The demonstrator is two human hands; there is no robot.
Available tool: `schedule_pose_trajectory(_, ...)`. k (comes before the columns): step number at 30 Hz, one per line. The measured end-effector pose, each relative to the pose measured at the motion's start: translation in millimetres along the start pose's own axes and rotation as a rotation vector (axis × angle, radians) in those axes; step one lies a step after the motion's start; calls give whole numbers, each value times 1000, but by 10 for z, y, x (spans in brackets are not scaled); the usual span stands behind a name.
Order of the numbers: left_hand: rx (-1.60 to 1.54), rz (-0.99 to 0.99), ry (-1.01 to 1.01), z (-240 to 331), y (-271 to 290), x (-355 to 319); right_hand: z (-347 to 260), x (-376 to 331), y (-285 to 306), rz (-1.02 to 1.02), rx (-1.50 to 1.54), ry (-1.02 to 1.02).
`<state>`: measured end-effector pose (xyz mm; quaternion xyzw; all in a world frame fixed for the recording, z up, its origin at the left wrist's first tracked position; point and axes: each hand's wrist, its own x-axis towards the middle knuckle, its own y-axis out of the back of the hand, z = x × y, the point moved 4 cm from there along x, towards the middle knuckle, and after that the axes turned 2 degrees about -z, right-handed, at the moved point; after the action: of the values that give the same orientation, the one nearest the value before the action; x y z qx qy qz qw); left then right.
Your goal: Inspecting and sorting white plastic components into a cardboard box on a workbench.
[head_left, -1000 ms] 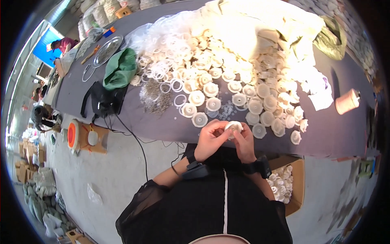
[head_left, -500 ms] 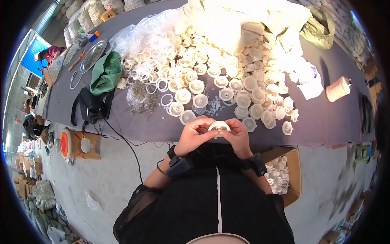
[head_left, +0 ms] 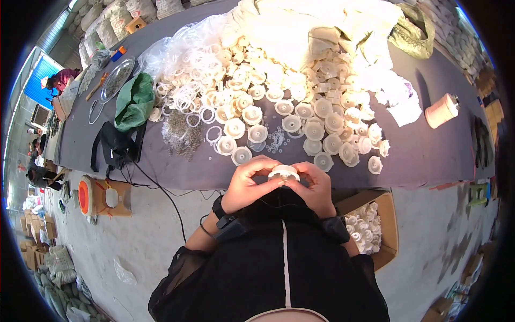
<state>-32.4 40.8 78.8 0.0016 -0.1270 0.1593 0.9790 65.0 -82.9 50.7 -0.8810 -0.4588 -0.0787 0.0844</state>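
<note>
Grey and long, the table (head_left: 413,161) fills the upper half of the view, with the person standing at its near side in a black top (head_left: 247,273). Cream cloth (head_left: 268,32), bright with sunlight, lies bunched along the far side. Spread out from under it towards the near edge are many pale round caps (head_left: 332,123), stacked and overlapping towards the right, more loosely scattered in the middle. Near the person's right side, below the table's edge, a cardboard box (head_left: 389,225) holds a load of small white parts (head_left: 365,231). Clear plastic (head_left: 185,40) lies crumpled at the far left of the caps, and a heap of white rings (head_left: 185,88) sits just in front of it. Further left are a green cloth bag (head_left: 134,102), a black bag (head_left: 113,142) with a cable running from it, and a shiny metal plate (head_left: 129,63). Both hands are closed in a pinch on one white cap (head_left: 284,172): the left hand (head_left: 245,188) has its left edge, the right hand (head_left: 317,190) its right, with the thumbs almost meeting beneath. It is held level in front of the body, at the table's near edge; a small bit below it is too tiny to make out. Away to the right, a pinkish thread cone (head_left: 441,111) lies tilted. Smallest of all, a heap of metallic bits (head_left: 181,137) lies beside the rings, and tiny clear rings (head_left: 277,140) are sprinkled among the nearer caps.
</note>
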Motion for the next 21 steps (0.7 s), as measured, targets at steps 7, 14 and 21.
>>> schedule_pose_trajectory(7, 151, 36, -45, 18, -23, -32, -4, -30, -25, 36, -9, -20)
schedule_pose_trajectory(14, 104, 8, -23, -33, -23, -63, 40, -35, -26, -37, 121, -60)
schedule_pose_trajectory(21, 139, 68, -68, 57, -96, -120, -52, -69, -77, 55, -16, 25)
